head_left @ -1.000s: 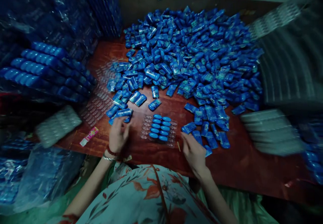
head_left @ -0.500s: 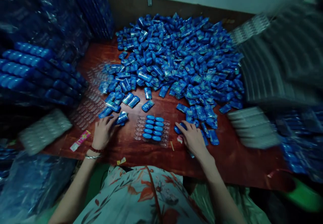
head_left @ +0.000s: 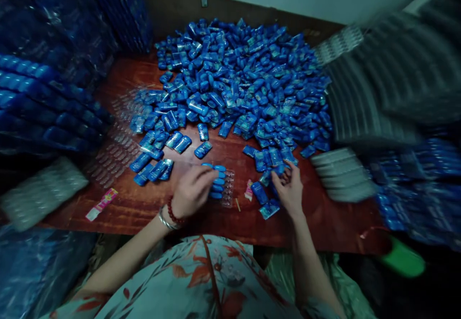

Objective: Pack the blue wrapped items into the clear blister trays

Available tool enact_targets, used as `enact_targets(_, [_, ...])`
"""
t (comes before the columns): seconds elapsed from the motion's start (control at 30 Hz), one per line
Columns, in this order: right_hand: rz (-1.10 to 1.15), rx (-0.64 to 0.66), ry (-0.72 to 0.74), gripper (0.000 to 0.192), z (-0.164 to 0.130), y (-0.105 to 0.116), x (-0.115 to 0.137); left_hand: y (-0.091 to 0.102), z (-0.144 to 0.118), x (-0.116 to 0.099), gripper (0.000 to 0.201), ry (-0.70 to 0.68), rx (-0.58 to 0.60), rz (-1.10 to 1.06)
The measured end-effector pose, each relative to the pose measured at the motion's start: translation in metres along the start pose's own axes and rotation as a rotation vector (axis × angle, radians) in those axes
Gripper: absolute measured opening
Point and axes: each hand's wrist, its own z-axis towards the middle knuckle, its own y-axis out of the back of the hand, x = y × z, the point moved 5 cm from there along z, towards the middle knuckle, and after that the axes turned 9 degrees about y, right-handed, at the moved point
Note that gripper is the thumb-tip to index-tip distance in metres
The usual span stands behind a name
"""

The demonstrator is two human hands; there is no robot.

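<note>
A large heap of small blue packets (head_left: 245, 74) covers the red-brown wooden table (head_left: 144, 206). A clear blister tray (head_left: 227, 189), partly filled with blue packets, lies near the front edge. My left hand (head_left: 190, 192), with a red bead bracelet and a metal bangle, hovers over the tray's left side with its fingers curled, so what it holds is hidden. My right hand (head_left: 290, 189) reaches into the loose blue packets (head_left: 268, 158) right of the tray, thumb and fingers bent around them. A few packets (head_left: 264, 201) lie just left of that hand.
Filled blue trays are stacked at the left (head_left: 39, 103), with empty clear trays (head_left: 39, 192) in front of them. More tray stacks stand at the right (head_left: 344, 172). A pink wrapper (head_left: 101, 204) lies near the table's front left. A green object (head_left: 403, 260) sits at the lower right.
My left hand has moved right, from the small group of packets on the left to over the tray. My right hand has shifted right and forward into the loose packets. The view has drifted left.
</note>
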Motion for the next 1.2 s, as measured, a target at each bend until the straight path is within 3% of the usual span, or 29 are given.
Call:
enact_targets(0.1, [0.190, -0.209, -0.226, 0.052, -0.026, 0.030, -0.019, -0.064, -0.001, -0.053, 0.026, 0.001, 0.380, -0.048])
enact_targets(0.17, [0.255, -0.250, -0.296, 0.053, -0.043, 0.039, -0.025, -0.109, -0.001, -0.071, 0.042, 0.116, 0.549, 0.092])
enact_targets(0.23, [0.297, -0.272, -0.320, 0.050, -0.056, 0.042, -0.027, -0.148, 0.003, -0.074, 0.056, 0.251, 0.648, 0.241])
enact_targets(0.3, [0.328, -0.302, -0.326, 0.046, -0.067, 0.040, -0.028, -0.174, 0.009, -0.069, 0.052, 0.324, 0.725, 0.312])
enact_targets(0.4, [0.413, -0.365, -0.349, 0.044, -0.080, 0.029, -0.031, -0.187, 0.013, -0.058, 0.032, 0.307, 0.783, 0.295])
enact_targets(0.53, [0.580, -0.458, -0.420, 0.044, -0.089, 0.007, -0.039, -0.175, 0.003, -0.050, 0.020, 0.230, 0.780, 0.263])
enact_targets(0.63, [0.607, -0.482, -0.404, 0.051, -0.086, -0.003, -0.038, -0.158, -0.009, -0.056, 0.021, 0.162, 0.762, 0.171])
enact_targets(0.7, [0.602, -0.488, -0.386, 0.053, -0.082, -0.003, -0.035, -0.139, -0.015, -0.064, 0.023, 0.121, 0.751, 0.073])
enact_targets(0.8, [0.561, -0.480, -0.357, 0.046, -0.079, 0.003, -0.027, -0.095, -0.025, -0.065, 0.028, 0.139, 0.766, -0.081])
enact_targets(0.87, [0.523, -0.374, -0.331, 0.043, -0.080, 0.005, -0.017, -0.059, -0.036, -0.052, 0.028, 0.247, 0.789, -0.222])
enact_targets(0.93, [0.486, -0.159, -0.291, 0.040, -0.084, -0.003, 0.000, -0.024, -0.053, -0.031, 0.027, 0.382, 0.809, -0.349])
enact_targets(1.03, [0.386, 0.131, -0.127, 0.031, -0.093, -0.026, 0.031, 0.016, -0.084, 0.007, 0.034, 0.584, 0.775, -0.359])
enact_targets(1.13, [0.283, 0.235, 0.164, 0.022, -0.101, -0.051, 0.060, 0.035, -0.111, 0.034, 0.041, 0.665, 0.655, -0.216])
enact_targets(1.2, [0.228, 0.292, 0.386, 0.028, -0.104, -0.064, 0.075, 0.037, -0.123, 0.043, 0.040, 0.660, 0.566, -0.078])
